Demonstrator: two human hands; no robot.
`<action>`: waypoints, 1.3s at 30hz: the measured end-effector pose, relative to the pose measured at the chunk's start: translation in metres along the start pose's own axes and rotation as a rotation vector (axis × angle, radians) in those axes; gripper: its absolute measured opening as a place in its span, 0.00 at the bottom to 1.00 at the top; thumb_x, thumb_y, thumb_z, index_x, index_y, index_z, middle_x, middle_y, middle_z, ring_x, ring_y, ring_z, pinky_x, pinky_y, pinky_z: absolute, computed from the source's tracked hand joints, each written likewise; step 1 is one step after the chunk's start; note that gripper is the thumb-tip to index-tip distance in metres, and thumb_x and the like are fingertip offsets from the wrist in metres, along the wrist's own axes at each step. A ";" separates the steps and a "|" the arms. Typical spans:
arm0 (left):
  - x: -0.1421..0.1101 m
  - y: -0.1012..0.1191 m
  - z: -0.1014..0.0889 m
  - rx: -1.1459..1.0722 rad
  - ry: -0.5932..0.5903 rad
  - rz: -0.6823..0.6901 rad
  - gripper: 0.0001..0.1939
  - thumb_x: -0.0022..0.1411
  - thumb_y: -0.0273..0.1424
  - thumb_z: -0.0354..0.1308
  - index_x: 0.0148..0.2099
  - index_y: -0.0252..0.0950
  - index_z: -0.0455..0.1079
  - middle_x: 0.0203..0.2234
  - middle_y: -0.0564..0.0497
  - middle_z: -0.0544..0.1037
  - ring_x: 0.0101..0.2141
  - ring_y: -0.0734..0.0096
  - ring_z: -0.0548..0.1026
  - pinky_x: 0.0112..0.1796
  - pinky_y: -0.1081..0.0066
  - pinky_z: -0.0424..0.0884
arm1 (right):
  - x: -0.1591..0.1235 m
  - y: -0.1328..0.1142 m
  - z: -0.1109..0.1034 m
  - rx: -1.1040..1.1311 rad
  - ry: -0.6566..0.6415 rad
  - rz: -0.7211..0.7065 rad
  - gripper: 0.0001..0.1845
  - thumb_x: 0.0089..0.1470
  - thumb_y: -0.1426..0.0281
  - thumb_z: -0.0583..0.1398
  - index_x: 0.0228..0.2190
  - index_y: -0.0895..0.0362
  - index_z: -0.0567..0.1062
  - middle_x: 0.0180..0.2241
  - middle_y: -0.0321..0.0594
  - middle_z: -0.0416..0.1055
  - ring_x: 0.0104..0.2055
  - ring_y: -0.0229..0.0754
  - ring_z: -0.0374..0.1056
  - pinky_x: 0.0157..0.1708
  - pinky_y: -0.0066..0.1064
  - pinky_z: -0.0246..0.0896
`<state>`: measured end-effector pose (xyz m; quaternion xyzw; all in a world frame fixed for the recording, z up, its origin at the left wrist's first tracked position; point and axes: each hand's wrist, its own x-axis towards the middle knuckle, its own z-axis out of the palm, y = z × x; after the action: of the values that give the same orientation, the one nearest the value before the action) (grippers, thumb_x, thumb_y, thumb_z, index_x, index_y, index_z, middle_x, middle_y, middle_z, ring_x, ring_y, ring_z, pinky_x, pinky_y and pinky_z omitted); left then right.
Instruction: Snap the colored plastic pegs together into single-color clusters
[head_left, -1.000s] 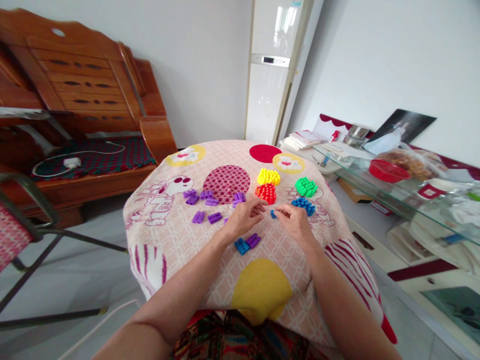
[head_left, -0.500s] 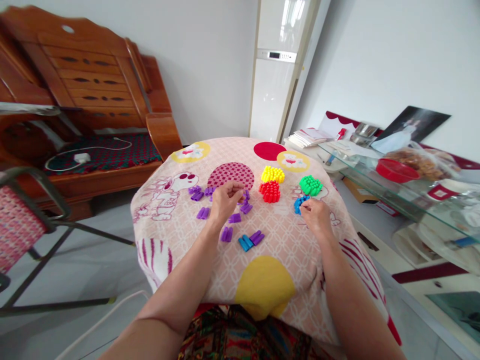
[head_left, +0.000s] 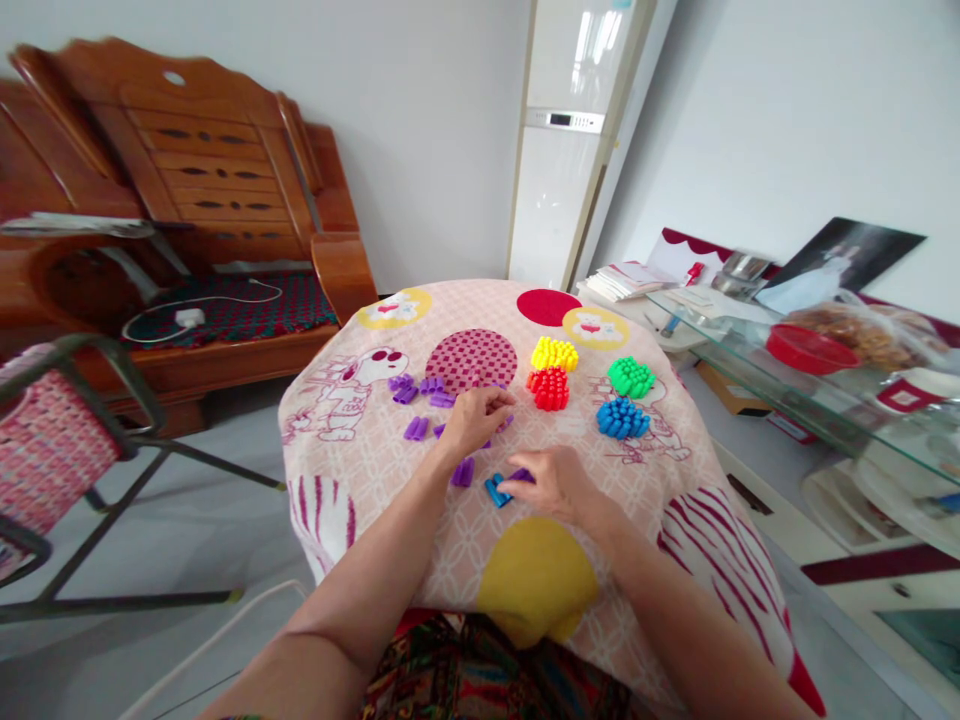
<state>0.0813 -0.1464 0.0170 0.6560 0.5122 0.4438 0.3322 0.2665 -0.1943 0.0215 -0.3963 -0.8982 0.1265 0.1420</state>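
My left hand [head_left: 476, 418] is over the middle of the table with its fingers curled together; whatever it may hold is hidden. Purple plastic pieces [head_left: 416, 428], shaped like short joined tubes, lie scattered around and partly under it. My right hand [head_left: 559, 483] reaches in from the right, low over the cloth. Its thumb and forefinger are apart, close to a blue plastic piece [head_left: 496, 490], and a purple piece [head_left: 523, 475] shows between them. To the right stand bunched clusters: blue [head_left: 622, 419], green [head_left: 631, 377], red [head_left: 548, 388] and yellow [head_left: 555, 353].
A patterned cloth [head_left: 405, 570] covers the round table. On the right, a glass shelf [head_left: 750, 350] carries a red bowl [head_left: 810, 348], papers and a photo. A wooden bench [head_left: 217, 180] and a folding chair [head_left: 67, 430] stand left; a white cabinet-like unit [head_left: 559, 190] stands behind.
My right hand has left the blue cluster and moved left and nearer, to the loose blue piece. The blue cluster now shows fully. My left hand stays over the purple pieces; the view has shifted slightly.
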 end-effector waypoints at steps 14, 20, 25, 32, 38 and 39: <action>0.001 -0.001 0.001 0.004 0.002 -0.004 0.09 0.57 0.30 0.57 0.39 0.34 0.76 0.23 0.52 0.79 0.23 0.72 0.78 0.27 0.75 0.73 | -0.001 -0.020 -0.006 0.123 -0.221 -0.044 0.08 0.54 0.67 0.64 0.36 0.53 0.81 0.30 0.36 0.78 0.31 0.38 0.69 0.31 0.27 0.51; 0.001 0.002 0.001 -0.039 0.007 -0.026 0.09 0.57 0.30 0.57 0.39 0.33 0.75 0.23 0.52 0.79 0.23 0.72 0.77 0.27 0.74 0.74 | -0.014 0.036 -0.039 0.530 0.142 0.113 0.11 0.53 0.64 0.62 0.25 0.58 0.78 0.20 0.32 0.68 0.24 0.34 0.62 0.25 0.26 0.50; 0.001 0.001 0.002 -0.042 0.000 -0.016 0.10 0.56 0.32 0.57 0.39 0.33 0.75 0.23 0.52 0.79 0.23 0.71 0.77 0.26 0.74 0.74 | -0.030 0.093 -0.065 0.672 0.501 0.403 0.15 0.45 0.58 0.64 0.26 0.57 0.75 0.19 0.34 0.70 0.20 0.37 0.64 0.20 0.27 0.56; 0.001 0.000 0.003 -0.030 -0.009 -0.013 0.10 0.56 0.32 0.58 0.39 0.34 0.75 0.23 0.52 0.79 0.22 0.71 0.77 0.26 0.74 0.73 | -0.039 0.146 -0.076 0.237 0.883 0.653 0.18 0.47 0.56 0.60 0.31 0.58 0.77 0.25 0.42 0.76 0.28 0.45 0.70 0.31 0.35 0.64; 0.001 0.000 0.003 -0.030 -0.003 -0.030 0.10 0.56 0.32 0.57 0.39 0.34 0.75 0.23 0.52 0.79 0.22 0.72 0.77 0.26 0.74 0.74 | -0.027 0.161 -0.073 -0.133 0.742 0.772 0.15 0.49 0.61 0.58 0.27 0.58 0.79 0.29 0.49 0.77 0.35 0.50 0.70 0.36 0.36 0.60; 0.001 0.000 0.002 -0.029 -0.003 -0.032 0.10 0.56 0.31 0.57 0.39 0.34 0.75 0.23 0.52 0.79 0.22 0.72 0.77 0.26 0.74 0.73 | -0.025 0.162 -0.071 -0.152 0.711 0.783 0.15 0.49 0.61 0.57 0.26 0.58 0.79 0.29 0.49 0.77 0.35 0.50 0.70 0.36 0.36 0.59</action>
<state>0.0835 -0.1453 0.0159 0.6432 0.5158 0.4450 0.3496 0.4175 -0.0986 0.0284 -0.7294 -0.5862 -0.0375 0.3506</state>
